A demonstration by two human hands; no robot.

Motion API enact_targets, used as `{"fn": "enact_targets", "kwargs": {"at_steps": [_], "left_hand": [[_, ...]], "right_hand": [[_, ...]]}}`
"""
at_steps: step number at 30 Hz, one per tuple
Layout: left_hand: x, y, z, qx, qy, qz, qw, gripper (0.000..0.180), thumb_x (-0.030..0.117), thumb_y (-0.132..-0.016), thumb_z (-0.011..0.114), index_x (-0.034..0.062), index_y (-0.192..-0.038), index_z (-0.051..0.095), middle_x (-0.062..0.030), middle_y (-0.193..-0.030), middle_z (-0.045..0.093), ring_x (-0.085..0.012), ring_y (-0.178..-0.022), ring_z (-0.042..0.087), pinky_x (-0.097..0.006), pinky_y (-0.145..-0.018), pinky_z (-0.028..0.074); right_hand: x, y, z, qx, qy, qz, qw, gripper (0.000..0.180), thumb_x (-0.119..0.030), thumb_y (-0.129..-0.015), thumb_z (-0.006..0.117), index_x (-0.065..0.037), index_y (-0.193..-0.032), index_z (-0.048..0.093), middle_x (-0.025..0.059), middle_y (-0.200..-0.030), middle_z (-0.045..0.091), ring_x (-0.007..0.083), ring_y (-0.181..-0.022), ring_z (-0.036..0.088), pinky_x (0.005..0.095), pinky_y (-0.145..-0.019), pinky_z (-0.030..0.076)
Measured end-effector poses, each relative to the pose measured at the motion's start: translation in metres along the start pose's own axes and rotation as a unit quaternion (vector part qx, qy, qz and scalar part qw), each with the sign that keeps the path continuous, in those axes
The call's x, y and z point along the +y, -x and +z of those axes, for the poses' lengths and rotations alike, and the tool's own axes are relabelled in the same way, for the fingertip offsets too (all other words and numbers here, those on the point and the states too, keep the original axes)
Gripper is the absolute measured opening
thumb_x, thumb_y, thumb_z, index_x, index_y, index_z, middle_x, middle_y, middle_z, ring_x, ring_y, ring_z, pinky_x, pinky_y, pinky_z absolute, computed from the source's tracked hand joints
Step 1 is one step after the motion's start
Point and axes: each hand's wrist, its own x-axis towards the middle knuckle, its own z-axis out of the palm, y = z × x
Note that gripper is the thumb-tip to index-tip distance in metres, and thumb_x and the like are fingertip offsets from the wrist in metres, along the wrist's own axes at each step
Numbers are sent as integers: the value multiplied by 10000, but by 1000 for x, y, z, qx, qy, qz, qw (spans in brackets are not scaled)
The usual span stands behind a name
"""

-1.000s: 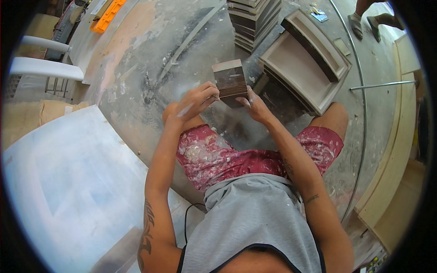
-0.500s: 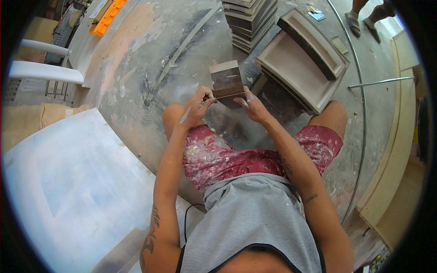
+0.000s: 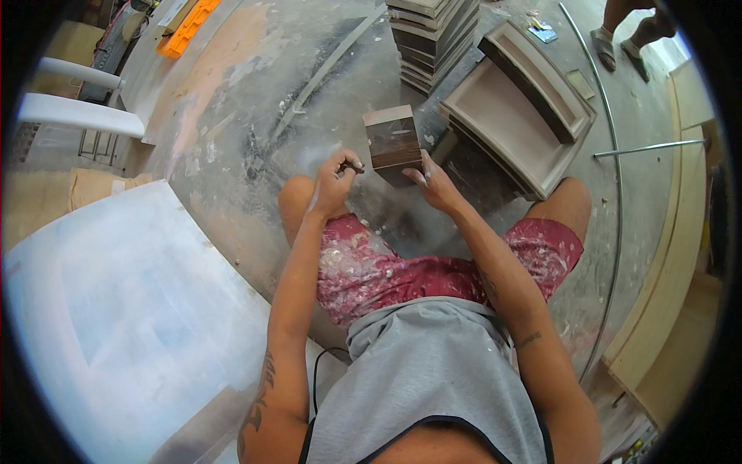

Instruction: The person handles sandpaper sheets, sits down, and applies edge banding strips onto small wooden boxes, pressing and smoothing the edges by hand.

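Observation:
A dark brown wood-grain piece, box-like with a pale strip along its far edge [image 3: 392, 139], is held up between my knees. My right hand [image 3: 435, 182] grips its right side, thumb on the near face and fingers behind the edge. Just off its left side is my left hand [image 3: 334, 184], white-dusted, with the fingers curled in toward the thumb. Whether something small sits in that pinch cannot be made out. The underside of the piece is hidden.
Ahead stands a stack of dark angled pieces [image 3: 434, 39]. Right of it lie pale-lined trays with dark fronts [image 3: 502, 108]. A large whitish panel [image 3: 116, 309] is at my left, a metal pipe [image 3: 613, 193] at right. Another person's feet [image 3: 618, 52] are at the far right.
My left hand has come off the left edge of the wood-grain piece, leaving a gap. My right hand still holds it. The view has shifted slightly.

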Motion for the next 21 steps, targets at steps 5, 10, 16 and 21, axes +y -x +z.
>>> {"fn": "enact_targets", "kwargs": {"at_steps": [5, 10, 16, 21], "left_hand": [[17, -26, 10, 146, 45, 3, 988, 54, 58, -940, 635, 20, -943, 596, -35, -936, 646, -112, -849, 623, -274, -798, 516], [36, -63, 17, 167, -106, 28, 980, 209, 164, -980, 643, -2, -1106, 654, -71, -1044, 685, -141, -949, 632, -301, -890, 497], [28, -75, 16, 85, -119, -38, 988, 320, 212, -971, 650, -20, -1190, 671, -90, -1021, 705, -144, -924, 636, -312, -869, 499], [16, -59, 30, 121, 18, -67, 990, 283, 200, -966, 667, -26, -1135, 680, -91, -984, 704, -140, -879, 639, -298, -840, 507]], "right_hand": [[2, -1, 1, -3, 2, 3, 1000, 471, -104, -999, 602, 3, -1430, 442, 225, -1382, 554, 343, -1284, 540, 404, -1072, 441], [10, -2, 2, 13, 27, -22, 999, 459, -93, -998, 605, -2, -1421, 451, 220, -1360, 577, 335, -1284, 544, 404, -1060, 438], [9, -5, -8, -21, -36, -14, 999, 452, -156, -1006, 608, 8, -1403, 466, 224, -1396, 561, 323, -1281, 552, 407, -1059, 427], [25, -6, -36, 69, -15, 11, 997, 483, -259, -1040, 579, 21, -1417, 467, 185, -1416, 558, 273, -1326, 509, 363, -1115, 373]]}}
